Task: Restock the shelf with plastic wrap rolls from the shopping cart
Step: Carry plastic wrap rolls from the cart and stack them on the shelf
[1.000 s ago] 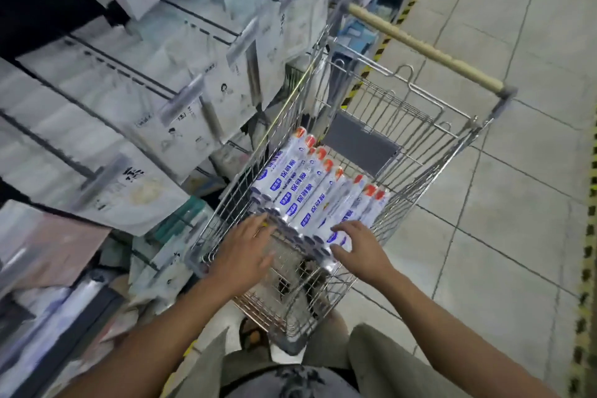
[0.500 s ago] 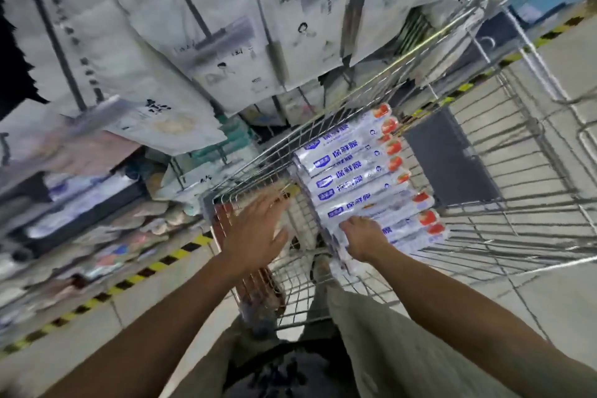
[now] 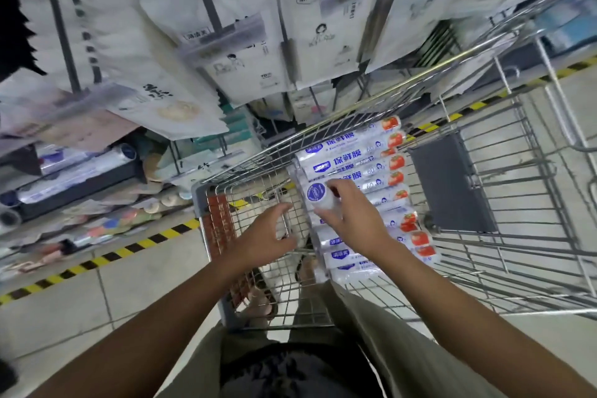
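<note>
Retail shop aisle, wire shopping cart [image 3: 504, 236], hanging packaged goods [image 3: 245, 55]

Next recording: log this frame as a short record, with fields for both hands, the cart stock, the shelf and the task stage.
right hand: grips the raised roll, its blue-capped end tipped up out of the row
left hand: open, holds nothing, over the near end of the shopping cart
cart stock: plastic wrap rolls lying side by side in one row
shelf: low on the left, some clear rolls on it
stage: pick-up under way; roll not yet out of the cart
</note>
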